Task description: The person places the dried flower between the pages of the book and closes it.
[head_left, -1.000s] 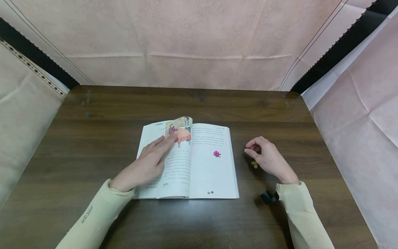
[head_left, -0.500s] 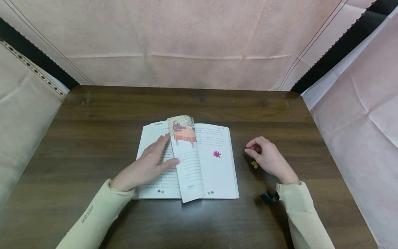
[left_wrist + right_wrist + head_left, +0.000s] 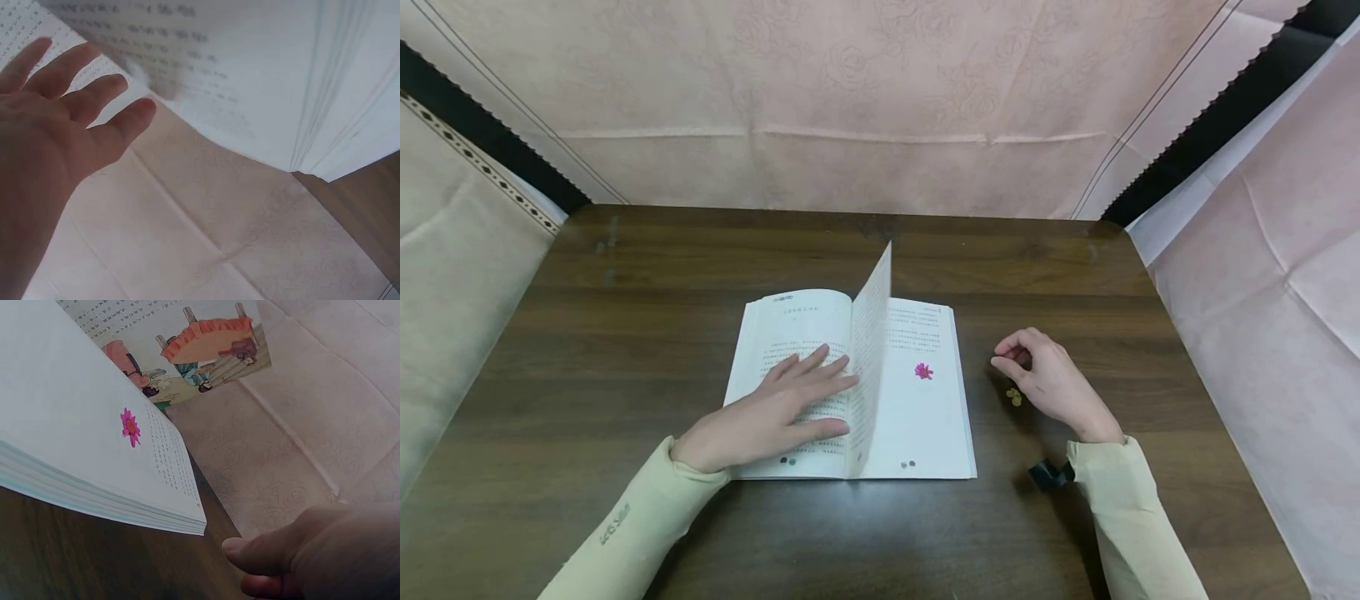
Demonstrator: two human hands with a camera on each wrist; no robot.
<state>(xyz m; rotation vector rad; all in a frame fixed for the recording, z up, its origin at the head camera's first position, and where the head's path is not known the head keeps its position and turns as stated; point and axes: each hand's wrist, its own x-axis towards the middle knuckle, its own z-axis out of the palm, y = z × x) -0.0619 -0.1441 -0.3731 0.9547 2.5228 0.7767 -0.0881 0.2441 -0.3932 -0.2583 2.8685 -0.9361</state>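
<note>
An open book [image 3: 805, 312] with printed text lies in the middle of the table. One page [image 3: 871, 333] stands nearly upright at its spine; a coloured picture shows on that page's right side in the right wrist view. My left hand [image 3: 767, 417] is over the left page, fingers spread, their tips close to the standing page. A pink flower [image 3: 923, 371] lies flat on the right page. To the right of the book, my right hand [image 3: 1048, 379] is low over the table, fingers loosely bent, nothing seen between them. Beside its thumb is a small yellow flower [image 3: 1014, 397].
The brown wooden table [image 3: 700, 258] runs out to both sides of the book. Pale pink patterned cloth [image 3: 850, 108] hangs behind its far edge and at the sides. A small black device [image 3: 1048, 475] sits at the right cuff.
The page with the picture has swung up from the left side to stand upright. My left hand has shifted slightly right and spread its fingers. The right hand has stayed almost still.
</note>
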